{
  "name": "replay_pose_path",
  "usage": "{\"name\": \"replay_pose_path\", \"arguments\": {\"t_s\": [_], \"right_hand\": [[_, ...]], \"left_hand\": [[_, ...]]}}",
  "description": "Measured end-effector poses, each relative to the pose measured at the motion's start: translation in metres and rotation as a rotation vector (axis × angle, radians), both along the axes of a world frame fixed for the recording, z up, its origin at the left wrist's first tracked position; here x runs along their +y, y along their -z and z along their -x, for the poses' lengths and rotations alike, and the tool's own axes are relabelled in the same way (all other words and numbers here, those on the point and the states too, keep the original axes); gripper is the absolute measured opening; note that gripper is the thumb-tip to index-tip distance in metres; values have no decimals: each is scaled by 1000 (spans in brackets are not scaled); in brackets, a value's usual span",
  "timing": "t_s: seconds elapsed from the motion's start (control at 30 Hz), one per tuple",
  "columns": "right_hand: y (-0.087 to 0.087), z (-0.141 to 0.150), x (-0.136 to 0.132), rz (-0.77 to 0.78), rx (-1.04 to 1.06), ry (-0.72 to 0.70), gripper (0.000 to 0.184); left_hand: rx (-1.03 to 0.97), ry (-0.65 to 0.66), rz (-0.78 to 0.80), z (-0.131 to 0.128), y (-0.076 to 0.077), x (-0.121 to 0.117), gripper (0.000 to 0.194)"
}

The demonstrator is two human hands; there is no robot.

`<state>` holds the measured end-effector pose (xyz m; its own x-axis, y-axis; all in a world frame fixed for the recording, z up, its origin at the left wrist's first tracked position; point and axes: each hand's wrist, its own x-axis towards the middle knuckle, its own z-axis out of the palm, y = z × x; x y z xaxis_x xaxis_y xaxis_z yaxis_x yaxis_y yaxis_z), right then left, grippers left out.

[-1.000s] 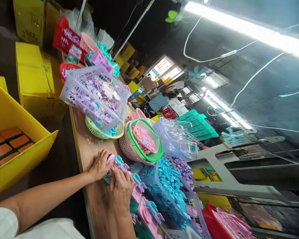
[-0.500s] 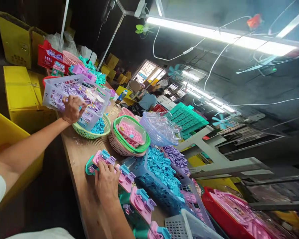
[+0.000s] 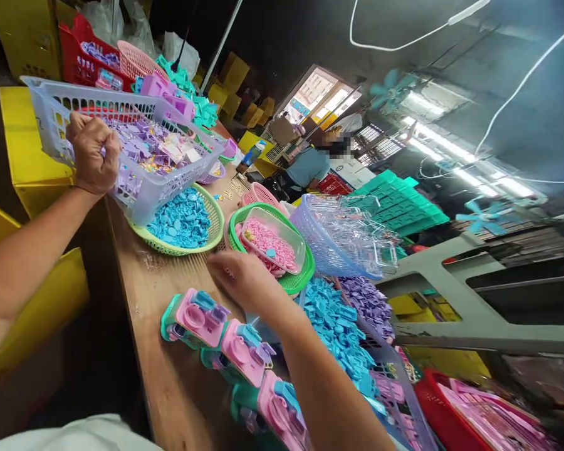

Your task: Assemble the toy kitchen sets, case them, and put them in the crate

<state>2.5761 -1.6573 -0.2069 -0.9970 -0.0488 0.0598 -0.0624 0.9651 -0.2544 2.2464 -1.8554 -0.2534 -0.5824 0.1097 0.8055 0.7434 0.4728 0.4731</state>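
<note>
The right hand (image 3: 239, 272) has been lifted off the toys (image 3: 202, 316), where it is seen laid half a second earlier, and has been carried toward the baskets. By this the toys are left unheld: they are lined up on the table (image 3: 162, 394), and the nearest visible one is partly covered by the right forearm. The work on them seems to be paused between touches. The right fingers are blurred and turned away, so whether anything is grasped cannot be told.

The left hand (image 3: 94, 153) is clenched at the near side of the clear basket (image 3: 145, 194); whether a piece or the rim is gripped cannot be made out.

The clear basket is heaped with purple pieces (image 3: 136, 141), some pale and yellow bits mixed in, and is propped partly over the yellow-green basket (image 3: 215, 216), which is filled with blue discs (image 3: 183, 219). Just beside the right hand, a tub (image 3: 289, 233) of pink pieces (image 3: 270, 243) is nested in the green basket (image 3: 303, 275). Behind it, clear parts (image 3: 357, 228) are piled in the blue basket (image 3: 329, 254). Beyond the right forearm, blue pieces (image 3: 333, 319) are massed, and pink parts (image 3: 489, 413) are held in the red basket (image 3: 439, 407).
</note>
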Motion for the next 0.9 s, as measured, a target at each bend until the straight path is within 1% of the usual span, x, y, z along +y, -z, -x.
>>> {"name": "replay_pose_path", "arguments": {"t_s": [0.03, 0.07, 0.13, 0.2, 0.23, 0.27, 0.3, 0.33, 0.37, 0.4, 0.47, 0.5, 0.53, 0.57, 0.63, 0.67, 0.7, 0.77, 0.8, 0.83, 0.87, 0.9], "right_hand": [[4, 31, 10, -38, -19, -13, 19], [12, 61, 18, -86, -30, 4, 21], [34, 115, 30, -180, -66, 60, 27], [56, 154, 38, -181, -80, 91, 27], [65, 167, 42, -170, -88, 111, 26], [73, 175, 45, -151, -93, 131, 24], [78, 180, 49, -130, -96, 157, 23], [82, 183, 53, -107, -96, 185, 23], [83, 183, 58, -81, -88, 212, 21], [82, 182, 64, -53, -73, 238, 19], [77, 179, 73, -4, -34, 277, 15], [73, 177, 77, 38, -8, 290, 17], [70, 175, 79, 121, 17, 292, 20], [67, 174, 80, 239, 38, 277, 23], [62, 171, 79, 486, 50, 205, 30], [61, 170, 77, 529, 31, 169, 36], [61, 169, 76, 492, -1, 144, 41], [62, 169, 73, 257, -75, 141, 43], [63, 169, 72, 146, -104, 149, 39], [66, 169, 71, 68, -131, 147, 35], [69, 169, 69, 25, -159, 134, 37], [73, 168, 68, 3, -189, 114, 43]], "left_hand": [[11, 5, 15, -4, -2, -1, 72], [25, 8, 24, -10, -6, -3, 72], [89, -6, -1, -31, -16, -6, 68], [206, -27, -40, -64, -26, -7, 56], [262, -9, -32, -83, -29, -4, 48], [278, 52, 11, -101, -30, 0, 39], [251, 155, 67, -119, -30, 7, 30], [178, 270, 106, -134, -28, 17, 27], [61, 355, 136, -146, -25, 30, 25], [-62, 414, 158, -155, -21, 43, 25], [-304, 446, 132, -162, -12, 74, 22], [-417, 439, 67, -162, -9, 89, 21], [-555, 423, -52, -159, -6, 103, 21], [-710, 406, -198, -156, -4, 115, 21], [-1032, 379, -478, -145, 0, 135, 12], [-1195, 366, -592, -139, 3, 142, 10], [-1331, 352, -673, -134, 7, 146, 13], [-1481, 309, -760, -124, 17, 150, 15], [-1515, 275, -798, -121, 22, 151, 13], [-1517, 242, -823, -119, 28, 150, 9], [-1495, 215, -829, -117, 33, 149, 6], [-1479, 193, -841, -116, 37, 148, 3]]}}
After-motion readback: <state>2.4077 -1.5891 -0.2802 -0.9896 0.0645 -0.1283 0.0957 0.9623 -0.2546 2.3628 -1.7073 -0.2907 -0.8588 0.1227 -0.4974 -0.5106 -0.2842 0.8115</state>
